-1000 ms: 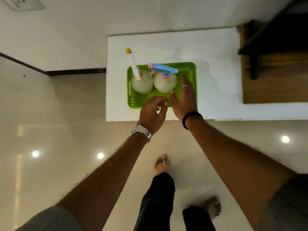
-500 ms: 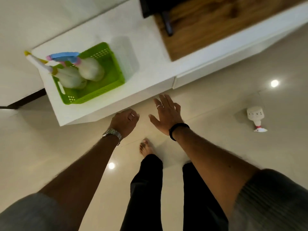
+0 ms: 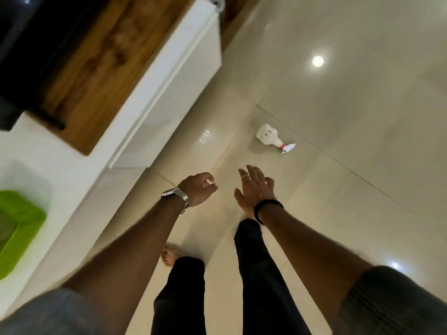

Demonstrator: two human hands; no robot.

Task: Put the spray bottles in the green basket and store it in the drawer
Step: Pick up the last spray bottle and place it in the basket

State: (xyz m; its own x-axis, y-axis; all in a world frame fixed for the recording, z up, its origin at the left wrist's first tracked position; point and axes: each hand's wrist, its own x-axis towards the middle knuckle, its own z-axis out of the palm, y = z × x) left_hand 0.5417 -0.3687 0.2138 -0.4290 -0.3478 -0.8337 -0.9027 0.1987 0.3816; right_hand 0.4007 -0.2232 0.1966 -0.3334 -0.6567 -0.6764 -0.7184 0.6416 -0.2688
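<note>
White spray bottle (image 3: 271, 139) with a red collar is lying on its side on the glossy floor tiles (image 3: 362, 105), well ahead of both empty hands. Left hand (image 3: 197, 188) loosely curled, right hand (image 3: 254, 189) spread. Green basket (image 3: 19, 228) sits on the white cabinet (image 3: 72, 180) at far left.

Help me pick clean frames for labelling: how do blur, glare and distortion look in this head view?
Head view: motion blur smears the green basket at the left edge and the cabinet top; the white spray bottle on the floor stays fairly legible; ceiling lights glare off the glossy tiles; wide-angle distortion stretches both forearms.
</note>
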